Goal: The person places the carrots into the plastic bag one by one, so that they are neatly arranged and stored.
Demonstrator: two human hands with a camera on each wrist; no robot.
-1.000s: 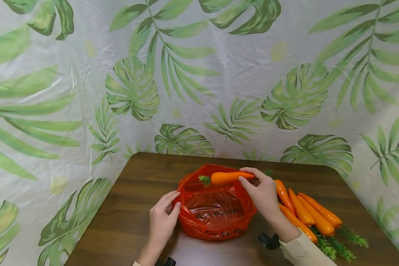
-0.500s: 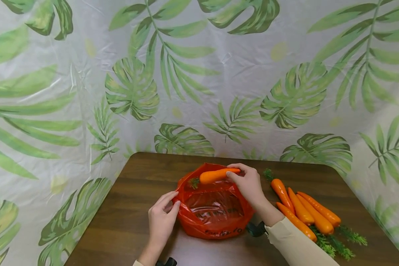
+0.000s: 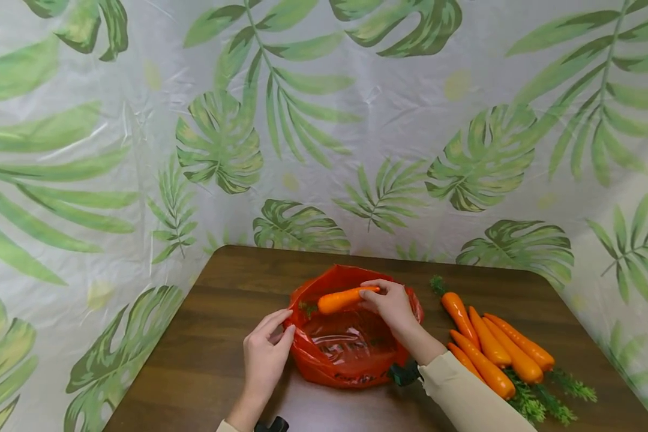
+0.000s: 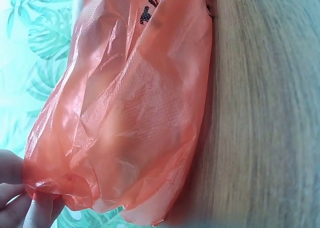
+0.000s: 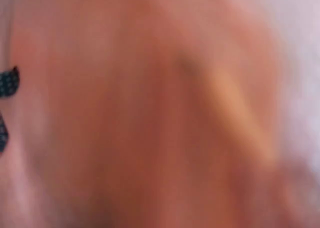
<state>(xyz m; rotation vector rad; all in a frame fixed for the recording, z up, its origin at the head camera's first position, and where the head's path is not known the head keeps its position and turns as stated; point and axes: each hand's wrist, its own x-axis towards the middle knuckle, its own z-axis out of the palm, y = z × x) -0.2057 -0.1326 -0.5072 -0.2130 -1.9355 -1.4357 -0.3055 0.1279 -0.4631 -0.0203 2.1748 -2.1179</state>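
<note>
We see the right hand [image 3: 391, 309] closed partway, its thumb and fingers pinching a carrot [image 3: 339, 300] by the thin tip. The carrot slants slightly down to the left over the bag [image 3: 324, 367], its thick end and green top within the bag's wide mouth near the far left side. The right wrist view is too blurred for us to make out the fingers. The left hand [image 3: 264, 357] also pinches, its thumb and fingers drawn together on the bag's left rim, as we see in both the head and left wrist views. The bag is red and thin enough for light to pass through, and it bears black lettering [image 4: 151, 7] that we cannot fully read. A dark device [image 3: 404, 373] sits below the right wrist, just beside the bag's near right side, and a pale sleeve [image 3: 472, 390] covers the forearm. To the right of the bag, more carrots [image 3: 513, 351] lie bunched on the wooden table [image 3: 194, 336], most with their green tops toward us and one with its top pointing away. Beyond the table we see a pale sheet [image 3: 399, 126] printed with green leaves.
</note>
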